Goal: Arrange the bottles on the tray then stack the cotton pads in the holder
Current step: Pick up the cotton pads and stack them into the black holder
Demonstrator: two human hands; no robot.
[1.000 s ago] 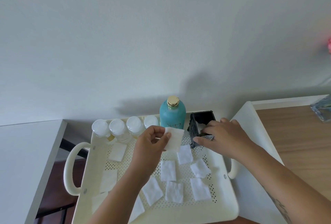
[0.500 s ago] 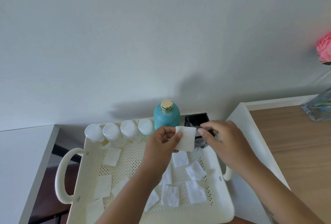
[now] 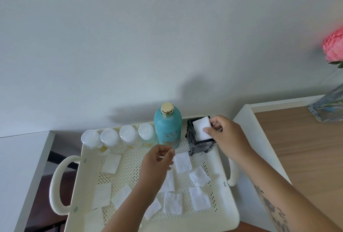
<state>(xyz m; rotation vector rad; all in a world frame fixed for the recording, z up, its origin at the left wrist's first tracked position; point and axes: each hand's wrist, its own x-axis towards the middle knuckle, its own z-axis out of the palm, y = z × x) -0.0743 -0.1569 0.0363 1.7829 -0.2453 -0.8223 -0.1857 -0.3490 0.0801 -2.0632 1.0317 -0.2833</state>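
A cream perforated tray (image 3: 225,202) carries several small clear bottles (image 3: 109,139) with white caps in a row along its far edge, beside a tall teal bottle (image 3: 168,127) with a gold cap. A black holder (image 3: 200,142) stands at the tray's far right corner. My right hand (image 3: 228,135) pinches a white cotton pad (image 3: 201,127) that sits tilted in the holder's open top. My left hand (image 3: 157,163) hovers over the tray's middle, fingers apart, holding nothing. Several loose cotton pads (image 3: 199,198) lie scattered on the tray floor.
The tray has loop handles (image 3: 57,185) on both sides. A wooden tabletop (image 3: 306,148) with a white edge lies to the right, bearing a glass vase (image 3: 328,105) with a pink flower. A white surface (image 3: 20,166) is at the left. A wall rises behind.
The cotton pad passed from my left hand to my right hand, which carried it to the holder's top. My left hand drew back toward the tray's middle, now holding nothing.
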